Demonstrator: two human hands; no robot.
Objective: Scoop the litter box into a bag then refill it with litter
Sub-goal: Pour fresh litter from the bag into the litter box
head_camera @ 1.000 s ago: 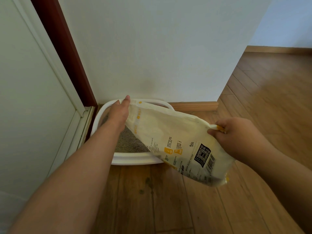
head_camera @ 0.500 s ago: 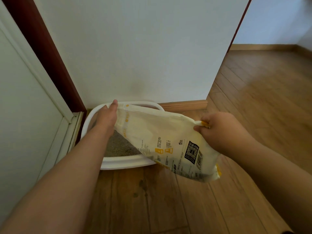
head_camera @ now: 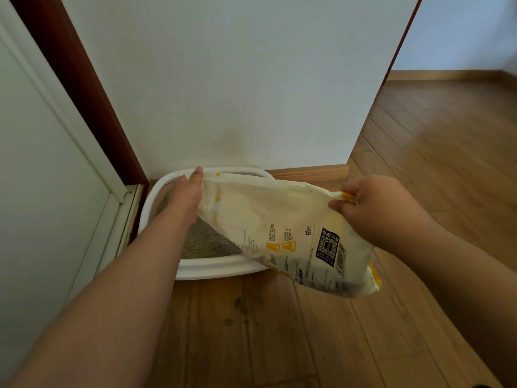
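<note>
One litter bag (head_camera: 282, 236) mouth-down toward litter box (head_camera: 218, 268)

White wall (head_camera: 223, 79) meets wooden floor (head_camera: 433, 163) beside a door (head_camera: 36, 163).

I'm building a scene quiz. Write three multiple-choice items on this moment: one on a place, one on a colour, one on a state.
1. Where does the litter box sit?
A. On the wood floor against the white wall
B. On a shelf
C. In the middle of the room

2. What colour is the litter bag?
A. Blue with red print
B. Cream with yellow and black print
C. Plain green

3. How is the bag held?
A. Lying flat on the floor, untouched
B. By one hand only
C. By both hands, tilted over the box

Key: 1 A, its far rim meets the wall at floor level. 2 B, yellow marks and a black code show. 3 C, the left hand holds the low end and the right hand pinches the raised end.
</note>
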